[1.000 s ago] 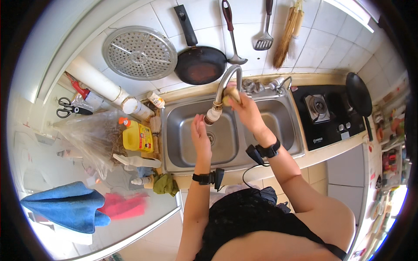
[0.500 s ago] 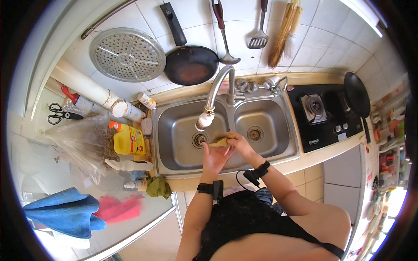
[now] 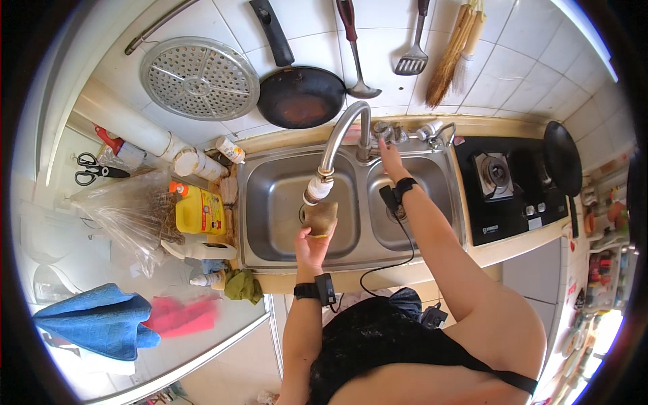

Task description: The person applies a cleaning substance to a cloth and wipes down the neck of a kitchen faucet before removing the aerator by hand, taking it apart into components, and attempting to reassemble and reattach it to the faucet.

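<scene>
My left hand (image 3: 314,248) holds up a sponge (image 3: 320,219), brown on its broad face with a yellow edge. The sponge is just below the white spout end of the curved metal faucet (image 3: 345,125), over the left basin (image 3: 270,202) of the steel double sink. No stream of water can be made out. My right hand (image 3: 390,160) reaches over the right basin (image 3: 418,182) to the base of the faucet. Its fingers are closed at the faucet handle, which they mostly hide.
Left of the sink stand a yellow bottle with an orange cap (image 3: 200,210) and a green cloth (image 3: 243,286). A black gas stove (image 3: 520,189) with a black pan (image 3: 562,158) is at the right. A frying pan (image 3: 300,98), a ladle (image 3: 362,88) and a slotted turner (image 3: 412,64) hang behind.
My right hand has let go of the sponge and moved up and right to the faucet handle. My left hand has turned the sponge upright and brought it under the spout.
</scene>
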{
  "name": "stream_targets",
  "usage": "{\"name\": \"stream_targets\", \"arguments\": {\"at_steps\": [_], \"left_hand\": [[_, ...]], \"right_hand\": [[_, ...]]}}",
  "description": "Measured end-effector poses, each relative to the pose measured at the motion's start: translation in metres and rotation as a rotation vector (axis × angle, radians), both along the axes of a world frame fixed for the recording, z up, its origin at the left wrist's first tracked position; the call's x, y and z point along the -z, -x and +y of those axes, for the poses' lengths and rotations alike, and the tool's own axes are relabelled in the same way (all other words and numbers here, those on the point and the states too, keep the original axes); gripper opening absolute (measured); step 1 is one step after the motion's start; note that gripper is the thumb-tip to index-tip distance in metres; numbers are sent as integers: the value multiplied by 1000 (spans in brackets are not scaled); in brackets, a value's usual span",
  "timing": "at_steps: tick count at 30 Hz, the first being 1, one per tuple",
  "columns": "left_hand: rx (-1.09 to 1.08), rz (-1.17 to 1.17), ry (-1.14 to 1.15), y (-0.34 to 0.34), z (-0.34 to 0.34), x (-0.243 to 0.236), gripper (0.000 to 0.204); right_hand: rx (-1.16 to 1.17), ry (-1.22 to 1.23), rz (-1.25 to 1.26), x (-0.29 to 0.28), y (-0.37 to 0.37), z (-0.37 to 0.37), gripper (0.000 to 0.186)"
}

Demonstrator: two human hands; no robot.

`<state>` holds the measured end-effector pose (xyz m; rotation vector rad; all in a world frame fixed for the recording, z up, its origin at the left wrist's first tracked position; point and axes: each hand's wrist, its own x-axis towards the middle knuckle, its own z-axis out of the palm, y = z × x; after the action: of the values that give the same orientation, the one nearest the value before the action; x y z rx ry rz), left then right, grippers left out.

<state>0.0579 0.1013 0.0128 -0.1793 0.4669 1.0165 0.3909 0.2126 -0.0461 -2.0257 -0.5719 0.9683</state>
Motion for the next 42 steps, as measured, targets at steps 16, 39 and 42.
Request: {"name": "stream_targets", "arguments": {"at_steps": [16, 39, 42], "left_hand": [[-76, -15, -49, -11, 43, 23, 52], [-65, 78, -39, -18, 29, -18, 40], [-90, -4, -118, -22, 33, -17, 40]], "right_hand": [[200, -500, 1057, -39, 129, -66, 21], [-466, -591, 377, -121, 160, -107, 69], [-495, -794, 321, -149, 170, -108, 77]]}}
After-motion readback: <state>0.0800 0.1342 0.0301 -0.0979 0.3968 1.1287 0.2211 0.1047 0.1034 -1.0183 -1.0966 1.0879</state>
